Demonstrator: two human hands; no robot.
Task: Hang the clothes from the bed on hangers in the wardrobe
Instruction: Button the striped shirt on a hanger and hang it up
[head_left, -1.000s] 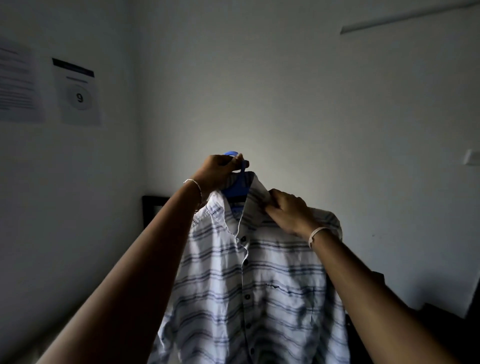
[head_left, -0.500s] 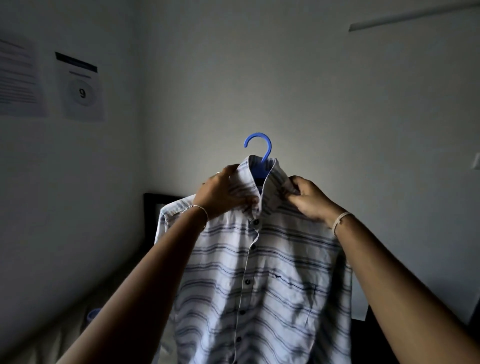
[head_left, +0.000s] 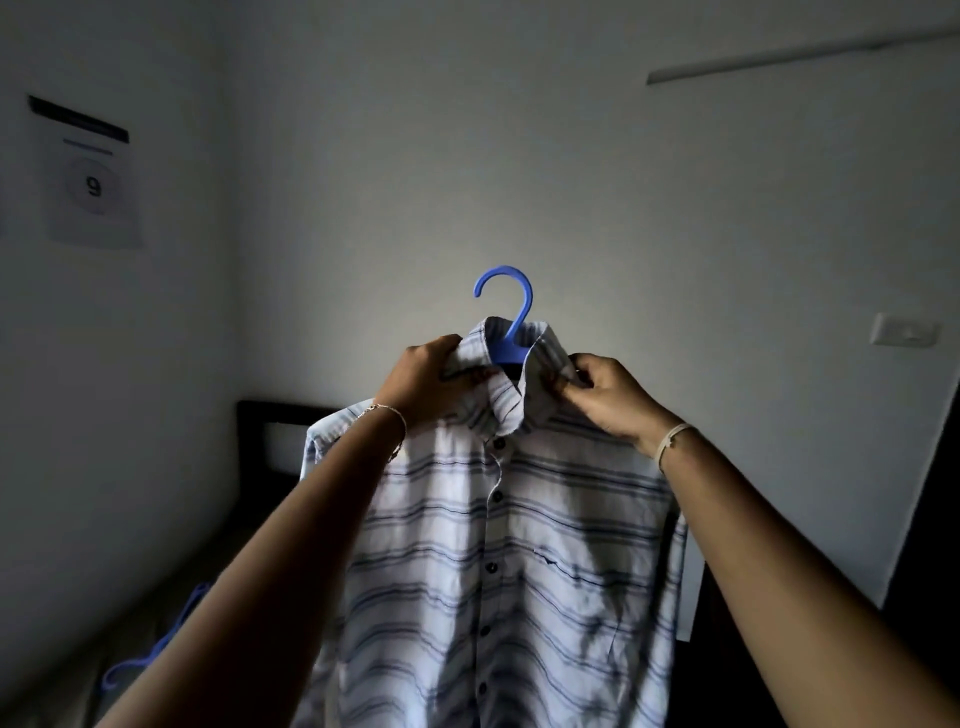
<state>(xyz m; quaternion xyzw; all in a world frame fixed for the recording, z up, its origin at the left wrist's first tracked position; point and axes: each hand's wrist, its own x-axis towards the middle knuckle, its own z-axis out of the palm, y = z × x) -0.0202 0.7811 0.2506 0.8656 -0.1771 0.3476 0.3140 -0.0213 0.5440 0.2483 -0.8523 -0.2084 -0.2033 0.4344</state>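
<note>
Our left hand (head_left: 423, 384) is gripping and our right hand (head_left: 610, 397) is pinching the collar of a striped shirt (head_left: 498, 545); we are holding it up before a wall (head_left: 675, 260). The shirt is hanging on a blue hanger (head_left: 506, 306). A second hanger (head_left: 156, 649) is lying on the bed (head_left: 62, 675), lower left.

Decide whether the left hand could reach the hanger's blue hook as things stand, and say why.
Probably yes. The hook stands bare above the collar, close to the left hand, nothing between; that hand must first release the collar.
</note>
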